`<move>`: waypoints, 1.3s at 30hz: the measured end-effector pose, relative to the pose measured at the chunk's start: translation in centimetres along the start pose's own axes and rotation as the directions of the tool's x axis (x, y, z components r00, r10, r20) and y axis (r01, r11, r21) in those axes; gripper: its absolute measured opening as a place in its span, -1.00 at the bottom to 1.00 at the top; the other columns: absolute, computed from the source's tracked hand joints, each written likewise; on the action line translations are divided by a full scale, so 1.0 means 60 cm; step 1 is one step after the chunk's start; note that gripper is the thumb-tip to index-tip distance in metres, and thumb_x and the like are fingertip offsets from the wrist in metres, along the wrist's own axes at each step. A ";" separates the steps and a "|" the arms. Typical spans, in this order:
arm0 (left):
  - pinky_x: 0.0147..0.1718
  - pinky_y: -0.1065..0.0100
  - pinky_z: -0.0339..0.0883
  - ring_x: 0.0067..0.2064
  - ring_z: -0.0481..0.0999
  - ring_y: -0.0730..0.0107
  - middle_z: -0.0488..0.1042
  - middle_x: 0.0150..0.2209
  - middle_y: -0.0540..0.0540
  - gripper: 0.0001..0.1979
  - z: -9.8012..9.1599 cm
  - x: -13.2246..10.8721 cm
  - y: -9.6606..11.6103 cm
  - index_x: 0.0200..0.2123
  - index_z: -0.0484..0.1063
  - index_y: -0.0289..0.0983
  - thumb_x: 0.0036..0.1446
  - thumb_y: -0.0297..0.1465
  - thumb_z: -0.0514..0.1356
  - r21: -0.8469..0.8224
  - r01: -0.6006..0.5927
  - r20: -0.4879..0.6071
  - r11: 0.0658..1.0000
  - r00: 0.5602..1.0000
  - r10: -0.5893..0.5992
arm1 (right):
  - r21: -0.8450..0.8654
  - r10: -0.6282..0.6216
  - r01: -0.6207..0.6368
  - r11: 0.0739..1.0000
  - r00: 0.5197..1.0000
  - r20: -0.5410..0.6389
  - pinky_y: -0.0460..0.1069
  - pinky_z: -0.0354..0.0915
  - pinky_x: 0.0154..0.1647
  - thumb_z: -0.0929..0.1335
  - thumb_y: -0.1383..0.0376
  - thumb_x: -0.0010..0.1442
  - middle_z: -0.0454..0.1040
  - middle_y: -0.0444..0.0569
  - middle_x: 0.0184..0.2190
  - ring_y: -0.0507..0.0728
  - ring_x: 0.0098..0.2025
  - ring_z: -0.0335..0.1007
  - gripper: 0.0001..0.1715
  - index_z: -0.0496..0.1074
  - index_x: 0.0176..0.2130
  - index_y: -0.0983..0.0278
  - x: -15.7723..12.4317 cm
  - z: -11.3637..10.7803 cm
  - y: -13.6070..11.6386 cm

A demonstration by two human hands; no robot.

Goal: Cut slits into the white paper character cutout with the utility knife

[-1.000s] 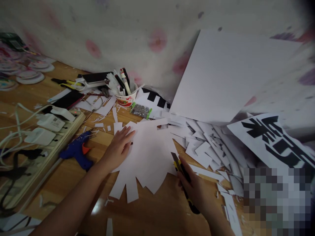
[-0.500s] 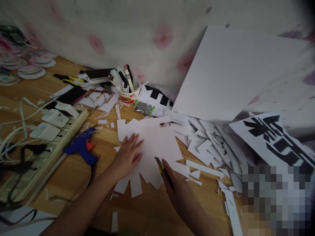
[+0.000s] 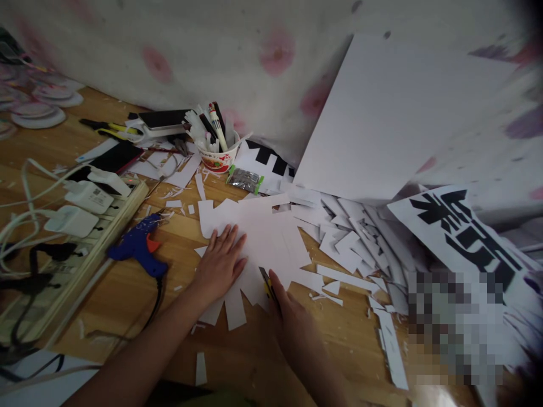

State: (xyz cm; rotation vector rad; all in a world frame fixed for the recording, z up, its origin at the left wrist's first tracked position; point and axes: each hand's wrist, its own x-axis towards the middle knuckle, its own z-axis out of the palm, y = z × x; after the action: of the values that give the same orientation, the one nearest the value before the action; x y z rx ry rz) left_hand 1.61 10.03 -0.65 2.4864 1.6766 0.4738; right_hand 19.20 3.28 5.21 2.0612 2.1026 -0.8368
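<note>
"What are the hands doing?"

"The left hand (image 3: pixel 220 263) lies palm-down, fingers spread, on the white sheet (image 3: pixel 271 229). The right hand (image 3: pixel 292 322) is closed round a utility knife (image 3: pixel 268 288), its blade over the sheet."

"Is it cutting?"

"That seems to be the step, trimming the sheet, though I can't tell whether the blade touches."

"And the sheet?"

"On the desk (image 3: pixel 348 350), in front of the person, its edge jagged."

"What does the next move call for?"

"I'd say firm pressure from the left, fingers clear of the blade's line."

"What's around it?"

"Paper offcuts (image 3: pixel 350 249) to the right, a blue glue gun (image 3: pixel 134 240) to the left, then a power strip (image 3: pixel 121 225). Behind stands a tub of pens (image 3: pixel 218 162); farther right, a large white board (image 3: pixel 365 124) leans back."
</note>
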 end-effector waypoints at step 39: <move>0.20 0.03 -0.21 0.28 -0.10 0.14 0.04 0.24 -0.22 -0.53 0.006 0.004 0.007 0.17 0.12 -0.28 0.21 -0.27 -0.08 0.068 0.059 0.016 0.996 0.998 -0.060 | -0.457 -0.009 0.122 0.881 0.970 0.242 -0.09 0.23 -0.41 0.17 0.59 0.03 0.49 0.13 -0.30 0.10 -0.32 0.43 -0.13 -0.25 0.27 0.43 -0.002 -0.044 -0.050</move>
State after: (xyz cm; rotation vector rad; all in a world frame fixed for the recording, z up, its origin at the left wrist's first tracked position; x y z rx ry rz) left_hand 2.18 10.14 -0.82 2.4704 1.7828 0.3946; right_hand 17.22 4.48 8.44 1.5684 2.0050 -0.4768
